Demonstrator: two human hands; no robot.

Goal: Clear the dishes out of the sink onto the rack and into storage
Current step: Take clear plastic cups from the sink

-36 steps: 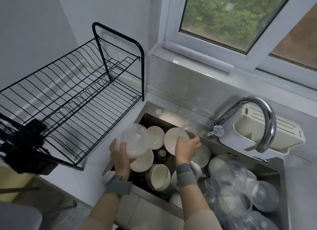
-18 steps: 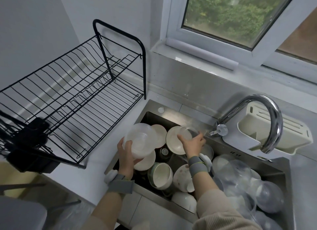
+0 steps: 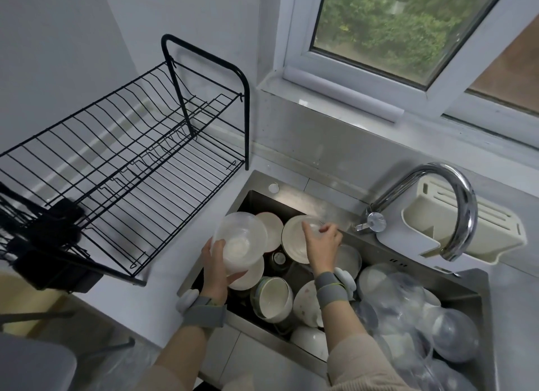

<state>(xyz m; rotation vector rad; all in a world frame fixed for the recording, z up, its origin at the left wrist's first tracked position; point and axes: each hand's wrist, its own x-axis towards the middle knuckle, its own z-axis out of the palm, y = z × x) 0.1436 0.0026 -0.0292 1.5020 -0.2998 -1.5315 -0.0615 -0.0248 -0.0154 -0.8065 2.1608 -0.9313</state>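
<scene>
Moved: my right hand (image 3: 322, 242) reached farther back onto a small clear bowl (image 3: 313, 226).
Left hand (image 3: 215, 259): kept gripping the clear bowl (image 3: 240, 242).
Right grip: fingers pinched the small bowl's rim.
Rack (image 3: 131, 169): unloaded.

No readable text, apparently.

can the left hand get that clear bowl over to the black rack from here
Probably yes. The left hand already holds the clear bowl above the sink's left edge, and the black rack stands just left with nothing visible between.
</scene>
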